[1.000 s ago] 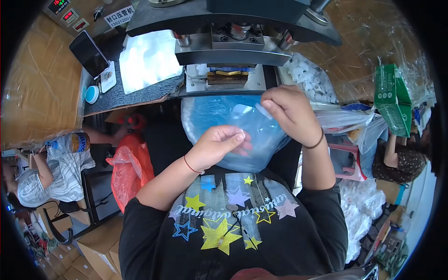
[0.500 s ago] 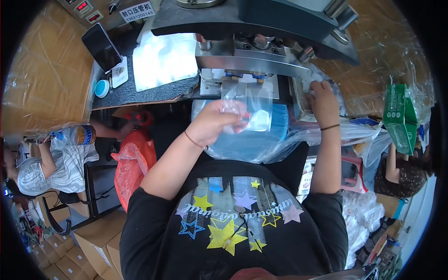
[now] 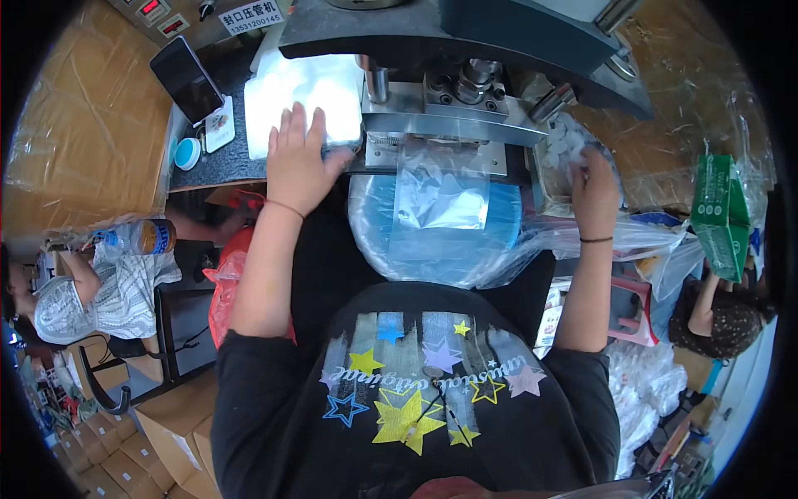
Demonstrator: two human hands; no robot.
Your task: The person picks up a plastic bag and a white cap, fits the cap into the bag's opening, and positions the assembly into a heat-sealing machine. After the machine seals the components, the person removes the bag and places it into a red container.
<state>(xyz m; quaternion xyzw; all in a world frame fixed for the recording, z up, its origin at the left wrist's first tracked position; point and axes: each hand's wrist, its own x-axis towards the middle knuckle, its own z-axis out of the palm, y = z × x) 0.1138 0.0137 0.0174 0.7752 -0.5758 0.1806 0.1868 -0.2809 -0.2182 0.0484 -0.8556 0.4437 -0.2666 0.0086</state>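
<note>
My left hand (image 3: 298, 170) lies palm down with spread fingers on a stack of shiny, clear plastic bags (image 3: 278, 96). At the tray (image 3: 544, 187) of small white plastic pieces (image 3: 565, 141), the fingers of my right hand (image 3: 596, 200) are curled together; what they pinch, if anything, is too small to make out. A single clear bag (image 3: 440, 195) hangs from the front of the sealing press (image 3: 465, 125), its top edge under the metal bar. Neither hand touches this bag.
Below the press is a round, plastic-covered blue container (image 3: 378, 241). A phone (image 3: 187, 79) and a small turquoise-lidded jar (image 3: 187, 154) stand at the left. A green box (image 3: 719, 216) is at the right. Other people sit on both sides; a red bag (image 3: 229, 287) hangs at the left.
My left hand has let go of the clear bag, which now hangs at the press, and has moved left onto the stack. My right hand has shifted slightly at the tray.
</note>
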